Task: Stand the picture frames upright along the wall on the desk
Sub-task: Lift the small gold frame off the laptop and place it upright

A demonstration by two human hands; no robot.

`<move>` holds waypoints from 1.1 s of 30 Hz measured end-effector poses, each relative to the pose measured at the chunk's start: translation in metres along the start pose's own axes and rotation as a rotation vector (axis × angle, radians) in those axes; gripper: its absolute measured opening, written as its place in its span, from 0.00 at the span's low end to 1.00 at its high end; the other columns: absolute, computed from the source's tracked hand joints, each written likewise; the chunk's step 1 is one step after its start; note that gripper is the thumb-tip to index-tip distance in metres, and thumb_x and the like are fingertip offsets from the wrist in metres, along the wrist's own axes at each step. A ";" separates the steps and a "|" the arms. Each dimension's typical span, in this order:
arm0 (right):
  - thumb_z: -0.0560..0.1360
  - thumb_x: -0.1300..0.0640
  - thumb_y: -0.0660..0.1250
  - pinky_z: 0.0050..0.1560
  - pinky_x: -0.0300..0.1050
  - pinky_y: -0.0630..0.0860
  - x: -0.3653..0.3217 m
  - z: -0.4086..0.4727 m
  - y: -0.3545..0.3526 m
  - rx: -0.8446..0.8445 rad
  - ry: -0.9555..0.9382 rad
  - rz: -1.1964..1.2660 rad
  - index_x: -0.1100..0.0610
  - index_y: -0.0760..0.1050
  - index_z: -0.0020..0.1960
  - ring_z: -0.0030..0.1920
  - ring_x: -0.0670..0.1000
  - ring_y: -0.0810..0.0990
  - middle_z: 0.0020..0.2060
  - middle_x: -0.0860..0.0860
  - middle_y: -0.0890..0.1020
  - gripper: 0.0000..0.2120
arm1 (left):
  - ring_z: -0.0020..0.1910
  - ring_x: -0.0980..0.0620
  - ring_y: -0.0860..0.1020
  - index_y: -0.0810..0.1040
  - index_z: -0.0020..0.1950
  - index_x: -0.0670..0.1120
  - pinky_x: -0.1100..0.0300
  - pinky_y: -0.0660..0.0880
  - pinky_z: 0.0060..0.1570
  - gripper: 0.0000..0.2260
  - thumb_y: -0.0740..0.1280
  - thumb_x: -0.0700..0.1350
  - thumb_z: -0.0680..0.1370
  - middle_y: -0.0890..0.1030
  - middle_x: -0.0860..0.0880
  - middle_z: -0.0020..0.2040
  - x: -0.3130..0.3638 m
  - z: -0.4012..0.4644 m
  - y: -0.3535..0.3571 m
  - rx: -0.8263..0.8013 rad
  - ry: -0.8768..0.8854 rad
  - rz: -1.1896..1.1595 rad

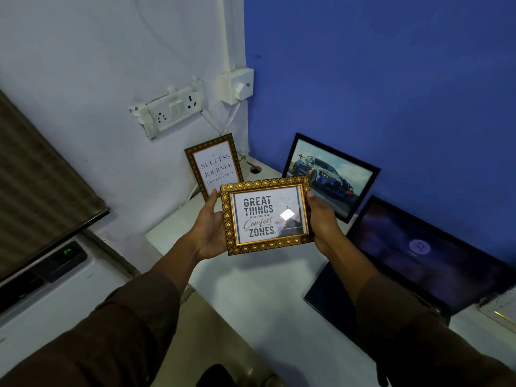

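I hold the gold patterned frame with the "Great Things Never Come From Comfort Zones" print in the air above the white desk, face up toward me and tilted a little. My left hand clasps its left edge, palm under the frame and fingertips up at the top left corner. My right hand clamps the right edge, fingers curled behind it. A bright square glare sits on the glass near the print's right side.

At 11 o'clock from the held frame, the slim gold frame reading "Success is a Journey" stands upright on the desk and leans back against the pale wall. At 2 o'clock, the black frame with the car picture stands leaning on the blue wall. Between those two, in the desk's far corner at 12 o'clock, is a round cable hole.

At 3 to 4 o'clock a dark laptop sits open along the blue wall, its screen dim. High at 11 o'clock a white socket strip hangs on the pale wall, with a white plug box beside it and cables running down to the corner. At 8 o'clock, off the desk, stands a white appliance with a green digital readout.
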State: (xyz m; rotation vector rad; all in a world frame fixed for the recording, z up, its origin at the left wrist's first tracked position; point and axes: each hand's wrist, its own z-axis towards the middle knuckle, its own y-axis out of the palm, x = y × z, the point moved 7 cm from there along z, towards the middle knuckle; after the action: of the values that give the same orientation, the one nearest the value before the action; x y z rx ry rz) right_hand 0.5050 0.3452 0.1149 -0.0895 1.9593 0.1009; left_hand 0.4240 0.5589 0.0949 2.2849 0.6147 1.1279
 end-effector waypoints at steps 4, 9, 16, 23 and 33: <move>0.84 0.45 0.54 0.52 0.56 0.83 0.012 0.017 -0.003 -0.005 0.046 0.012 0.49 0.82 0.54 0.45 0.55 0.88 0.46 0.51 0.88 0.18 | 0.66 0.35 0.78 0.76 0.72 0.48 0.35 0.67 0.71 0.40 0.52 0.75 0.75 0.79 0.40 0.69 0.002 0.022 -0.014 0.154 0.014 0.080; 0.84 0.45 0.55 0.56 0.58 0.82 0.026 0.035 0.001 -0.031 0.089 0.041 0.49 0.83 0.51 0.46 0.54 0.88 0.45 0.50 0.89 0.19 | 0.64 0.36 0.80 0.80 0.67 0.46 0.40 0.75 0.64 0.34 0.51 0.69 0.79 0.82 0.39 0.65 0.008 0.035 -0.027 0.221 -0.032 0.089; 0.82 0.37 0.53 0.49 0.51 0.83 0.047 0.069 0.017 -0.044 0.174 0.003 0.48 0.83 0.51 0.46 0.53 0.88 0.49 0.52 0.88 0.23 | 0.63 0.36 0.81 0.80 0.67 0.44 0.40 0.77 0.61 0.27 0.52 0.55 0.79 0.83 0.39 0.64 0.022 0.070 -0.054 0.318 -0.043 0.109; 0.81 0.35 0.47 0.38 0.39 0.73 0.054 0.112 0.028 0.010 0.243 0.020 0.49 0.77 0.57 0.43 0.43 0.80 0.43 0.45 0.81 0.25 | 0.57 0.37 0.83 0.85 0.56 0.44 0.40 0.79 0.57 0.23 0.51 0.50 0.83 0.85 0.39 0.58 0.041 0.124 -0.081 0.356 0.058 0.183; 0.79 0.31 0.52 0.74 0.52 0.64 0.090 0.173 0.054 0.079 0.341 0.130 0.52 0.68 0.76 0.64 0.50 0.75 0.71 0.53 0.75 0.34 | 0.49 0.44 0.87 0.81 0.58 0.42 0.50 0.84 0.42 0.18 0.52 0.43 0.86 0.88 0.45 0.48 0.052 0.188 -0.147 0.393 0.074 0.387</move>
State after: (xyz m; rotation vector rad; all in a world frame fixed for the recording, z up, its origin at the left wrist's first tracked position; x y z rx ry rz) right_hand 0.6240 0.4172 -0.0323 0.0780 2.3064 0.0974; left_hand 0.5815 0.6558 -0.0641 2.7968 0.4628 1.3725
